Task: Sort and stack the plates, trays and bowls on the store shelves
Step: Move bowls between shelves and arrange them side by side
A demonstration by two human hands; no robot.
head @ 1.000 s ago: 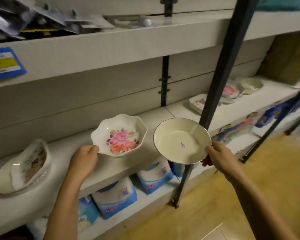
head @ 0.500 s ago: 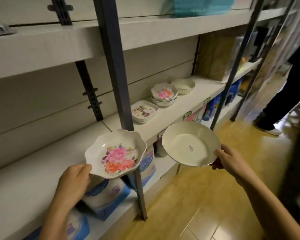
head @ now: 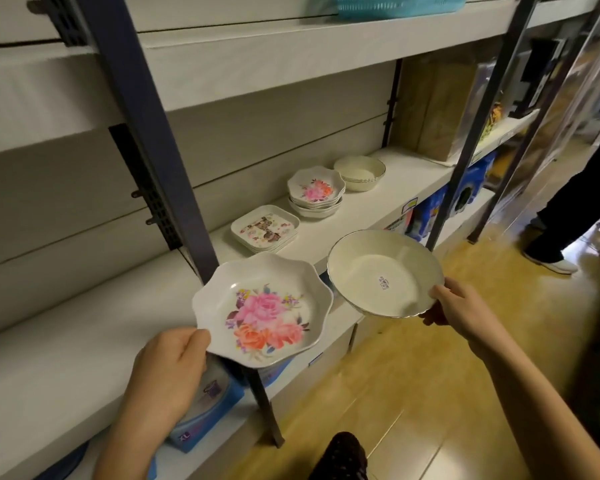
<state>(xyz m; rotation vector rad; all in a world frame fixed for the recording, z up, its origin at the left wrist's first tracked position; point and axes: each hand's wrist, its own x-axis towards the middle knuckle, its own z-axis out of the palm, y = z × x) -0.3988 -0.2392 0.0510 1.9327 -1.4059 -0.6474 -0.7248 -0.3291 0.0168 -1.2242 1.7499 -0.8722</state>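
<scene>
My left hand (head: 168, 370) grips the near rim of a scalloped white plate with pink and orange flowers (head: 262, 310), held in the air before the shelf edge. My right hand (head: 459, 311) holds a plain cream bowl with a price sticker (head: 383, 273) by its right rim, beside the flowered plate. On the white middle shelf (head: 388, 199) behind them sit a stack of square patterned trays (head: 264, 228), a stack of matching flowered plates (head: 316, 192) and a stack of cream bowls (head: 359, 173).
A dark steel upright (head: 142, 133) crosses in front of the shelf just left of the plates; another (head: 471, 133) stands to the right. A turquoise basket (head: 399, 3) sits on the upper shelf. Blue packs fill the bottom shelf. A person's legs (head: 575, 202) stand at the right on the wood floor.
My view has swung right along the shelf and closer; the stacks of trays, flowered plates and bowls now lie just behind my hands. Both hands still carry their dishes.
</scene>
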